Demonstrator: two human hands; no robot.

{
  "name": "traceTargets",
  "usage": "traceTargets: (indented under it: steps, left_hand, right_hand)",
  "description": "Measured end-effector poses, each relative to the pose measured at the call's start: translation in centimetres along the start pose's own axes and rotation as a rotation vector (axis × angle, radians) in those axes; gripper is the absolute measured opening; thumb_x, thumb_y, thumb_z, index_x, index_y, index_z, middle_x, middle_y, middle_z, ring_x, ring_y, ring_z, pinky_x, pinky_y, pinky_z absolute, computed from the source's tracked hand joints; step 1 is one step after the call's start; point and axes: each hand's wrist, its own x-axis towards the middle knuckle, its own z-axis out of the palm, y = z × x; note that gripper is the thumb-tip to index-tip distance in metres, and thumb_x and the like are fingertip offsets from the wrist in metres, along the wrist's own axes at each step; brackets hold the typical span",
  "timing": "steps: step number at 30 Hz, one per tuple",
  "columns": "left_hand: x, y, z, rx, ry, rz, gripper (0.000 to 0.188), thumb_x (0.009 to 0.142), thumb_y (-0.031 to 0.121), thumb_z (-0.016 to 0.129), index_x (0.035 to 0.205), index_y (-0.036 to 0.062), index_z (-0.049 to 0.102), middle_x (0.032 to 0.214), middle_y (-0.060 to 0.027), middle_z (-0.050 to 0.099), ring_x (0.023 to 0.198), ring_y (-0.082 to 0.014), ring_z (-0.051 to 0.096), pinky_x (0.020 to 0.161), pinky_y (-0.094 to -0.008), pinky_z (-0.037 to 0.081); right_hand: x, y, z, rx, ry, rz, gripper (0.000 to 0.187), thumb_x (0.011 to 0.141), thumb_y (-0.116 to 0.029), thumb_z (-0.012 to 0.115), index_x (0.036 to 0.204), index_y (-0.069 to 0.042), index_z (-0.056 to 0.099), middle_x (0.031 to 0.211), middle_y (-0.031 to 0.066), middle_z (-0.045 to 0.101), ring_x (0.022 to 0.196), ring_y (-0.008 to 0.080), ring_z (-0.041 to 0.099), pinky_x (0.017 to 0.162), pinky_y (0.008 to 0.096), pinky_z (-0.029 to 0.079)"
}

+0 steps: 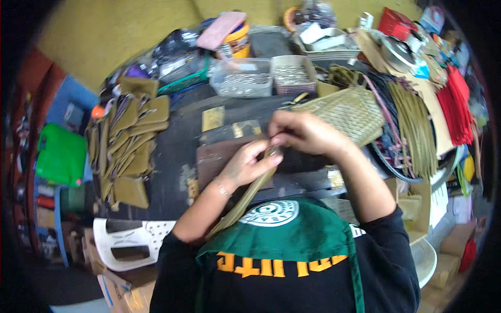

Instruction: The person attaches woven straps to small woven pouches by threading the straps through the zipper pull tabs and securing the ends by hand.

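Carefully I am watching the left hand (249, 166) pinching the olive strap (245, 197), trailing from centre toward seven o'clock; the right hand (307, 131) is meeting its end, grip unclear; loose pinching could be causing slipping.

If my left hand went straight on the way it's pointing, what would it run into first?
Most likely your right hand: its fingers are right ahead of your left hand, near the end of the olive strap. Whether they already touch is hard to tell.
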Motion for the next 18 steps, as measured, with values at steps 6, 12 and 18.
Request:
traceTargets:
  steps: [6,12,18]
  left_hand:
    - [-2.0,1.6,-0.3,0.017,-0.098,-0.031,0.023,0.078,0.010,0.052,0.097,-0.0037,0.054,0.089,-0.0111,0.059,0.087,-0.0212,0.056,0.078,-0.0301,0.043]
    - [-2.7,1.5,1.0,-0.314,0.166,-0.142,0.017,0.077,0.006,0.045,0.071,-0.0059,0.057,0.070,-0.0107,0.055,0.062,-0.0149,0.052,0.058,-0.0254,0.042]
    - [-2.9,2.6,0.9,-0.266,0.185,-0.200,0.025,0.081,0.010,0.042,0.071,-0.0062,0.058,0.064,-0.0097,0.054,0.059,-0.0138,0.052,0.054,-0.0249,0.041]
  right_hand:
    - [-1.0,0.1,1.6,0.092,-0.003,-0.107,0.020,0.072,-0.016,0.061,0.083,-0.004,0.050,0.075,0.0118,0.055,0.066,0.0257,0.055,0.059,0.0338,0.043]
    - [-6.9,0.0,-3.6,-0.275,0.665,0.154,0.025,0.071,-0.019,0.064,0.089,-0.003,0.056,0.082,0.0104,0.057,0.074,0.0210,0.056,0.066,0.0292,0.044]
    - [-26.3,12.7,-13.1,-0.818,1.251,1.030,0.021,0.071,-0.021,0.062,0.081,-0.004,0.061,0.068,0.0149,0.059,0.065,0.0284,0.059,0.063,0.0364,0.046]
